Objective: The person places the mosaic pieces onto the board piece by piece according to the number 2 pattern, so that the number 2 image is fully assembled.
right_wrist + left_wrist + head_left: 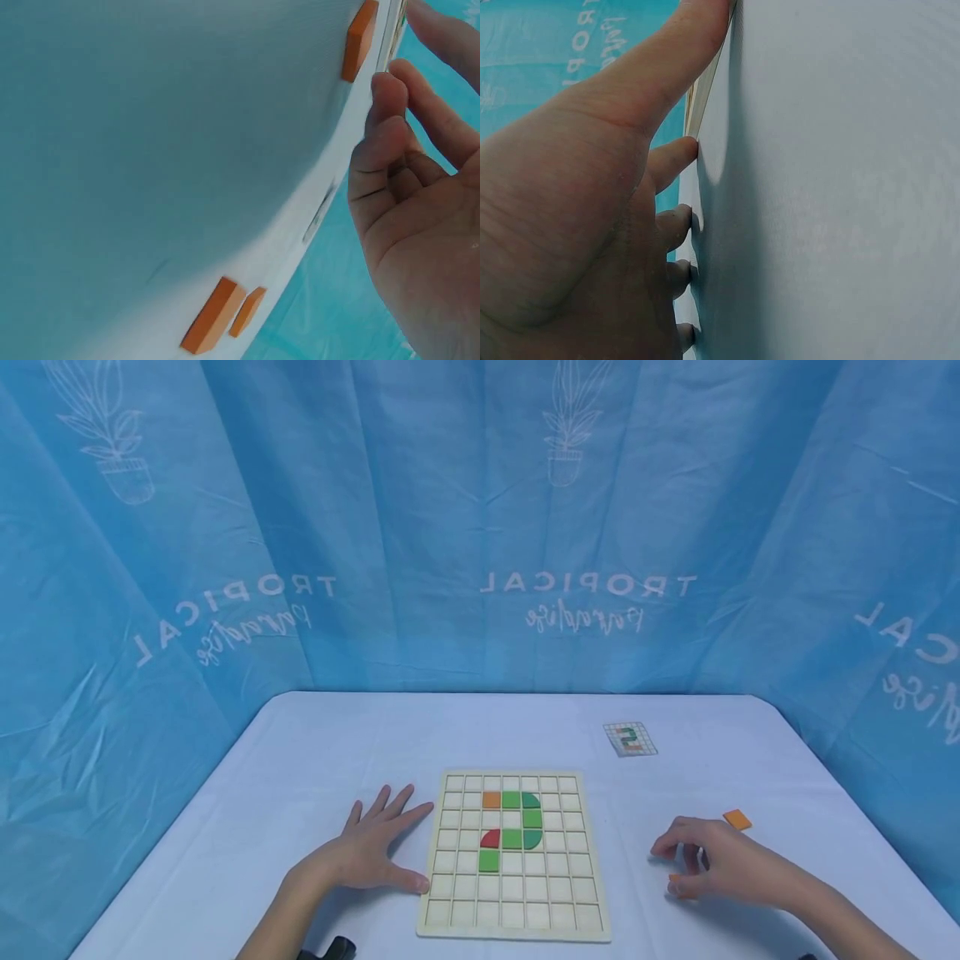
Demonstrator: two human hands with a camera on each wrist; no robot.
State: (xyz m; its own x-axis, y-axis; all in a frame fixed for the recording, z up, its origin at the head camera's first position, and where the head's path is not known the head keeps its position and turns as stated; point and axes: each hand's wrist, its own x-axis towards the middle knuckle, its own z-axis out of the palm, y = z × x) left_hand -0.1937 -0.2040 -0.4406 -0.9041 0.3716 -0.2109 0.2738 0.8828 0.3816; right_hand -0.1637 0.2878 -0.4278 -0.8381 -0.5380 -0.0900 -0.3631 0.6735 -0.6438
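A cream grid board [512,914] lies on the table with several coloured tiles set in its squares. These include an orange square [491,799], a red quarter-round [491,838] and a green square [489,861]. My left hand [371,852] is spread flat at the board's left side, thumb and index fingertips at its edge. To the right of the board, my right hand [708,860], fingers loosely bent, hovers over an orange square tile [360,41]. That tile lies on the cloth, apart from the fingers in the right wrist view.
Another orange tile [737,819] lies beyond the right hand; the right wrist view shows two orange tiles [214,319] close together. Behind the board's right side is a small card [630,739] printed with a grid pattern. A blue curtain [480,527] surrounds the white table [360,735].
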